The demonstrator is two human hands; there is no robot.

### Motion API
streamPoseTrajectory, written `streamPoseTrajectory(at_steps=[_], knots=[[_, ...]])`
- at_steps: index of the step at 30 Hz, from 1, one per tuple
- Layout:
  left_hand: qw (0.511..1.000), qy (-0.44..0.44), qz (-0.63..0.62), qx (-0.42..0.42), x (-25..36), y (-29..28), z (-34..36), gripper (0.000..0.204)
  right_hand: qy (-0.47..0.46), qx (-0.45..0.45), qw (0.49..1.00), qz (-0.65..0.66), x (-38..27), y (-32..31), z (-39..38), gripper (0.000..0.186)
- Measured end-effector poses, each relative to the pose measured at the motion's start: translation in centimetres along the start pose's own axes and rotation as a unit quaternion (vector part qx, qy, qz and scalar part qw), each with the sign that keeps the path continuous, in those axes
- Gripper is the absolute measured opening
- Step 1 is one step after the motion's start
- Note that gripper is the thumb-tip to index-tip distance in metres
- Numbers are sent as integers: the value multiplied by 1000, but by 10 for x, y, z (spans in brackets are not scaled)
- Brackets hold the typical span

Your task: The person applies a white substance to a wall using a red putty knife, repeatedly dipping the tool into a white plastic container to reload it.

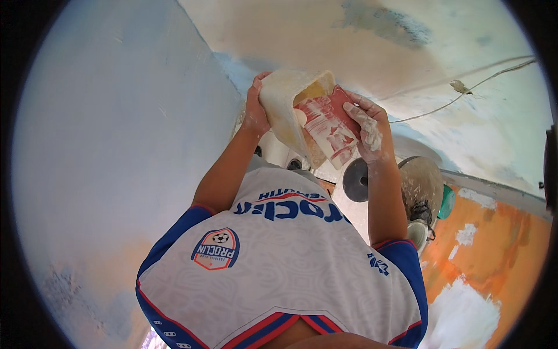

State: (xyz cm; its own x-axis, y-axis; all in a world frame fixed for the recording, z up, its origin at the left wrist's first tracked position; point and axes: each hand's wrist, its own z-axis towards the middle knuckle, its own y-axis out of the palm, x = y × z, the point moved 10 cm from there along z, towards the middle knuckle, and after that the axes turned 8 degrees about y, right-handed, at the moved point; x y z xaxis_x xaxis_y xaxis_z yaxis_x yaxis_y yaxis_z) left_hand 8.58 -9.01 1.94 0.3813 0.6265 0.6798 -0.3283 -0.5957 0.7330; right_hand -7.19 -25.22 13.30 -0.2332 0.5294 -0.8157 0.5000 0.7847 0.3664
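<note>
My left hand [256,107] grips the far left side of a cream plastic container [282,107], tilted so its open mouth faces right. The container's walls are smeared and its inside looks yellowish. In my right hand [372,125] is a flat red putty spreader [344,110], pinched between thumb and fingers. White putty streaks cover much of its face, and it lies across the container's mouth, partly inside it. Whether it touches the rim I cannot tell. Wet white putty also coats my right thumb and the back of that hand.
A bluish wall [116,116] rises on the left, meeting a patchy wall [372,46] ahead. A thin cable [442,107] runs along the latter. Below my right arm are a dark round disc [356,180], a putty-spattered round object [421,174], a shoe [417,232] and an orange surface [494,244] with white patches.
</note>
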Motion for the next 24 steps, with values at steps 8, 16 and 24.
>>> streamPoseTrajectory(at_steps=[8, 16, 24], knots=[[986, -138, -86, -28, -25, -28, 15, 66, -65, 57, 988, 126, 7, 5, -9, 39], [960, -258, -107, -28, -46, -42, 20, 83, -156, 84, 946, 271, 19, -1, -30, 38], [956, -282, -77, -8, -34, -72, 12, 81, -232, 56, 907, 346, 12, 10, 9, 24]])
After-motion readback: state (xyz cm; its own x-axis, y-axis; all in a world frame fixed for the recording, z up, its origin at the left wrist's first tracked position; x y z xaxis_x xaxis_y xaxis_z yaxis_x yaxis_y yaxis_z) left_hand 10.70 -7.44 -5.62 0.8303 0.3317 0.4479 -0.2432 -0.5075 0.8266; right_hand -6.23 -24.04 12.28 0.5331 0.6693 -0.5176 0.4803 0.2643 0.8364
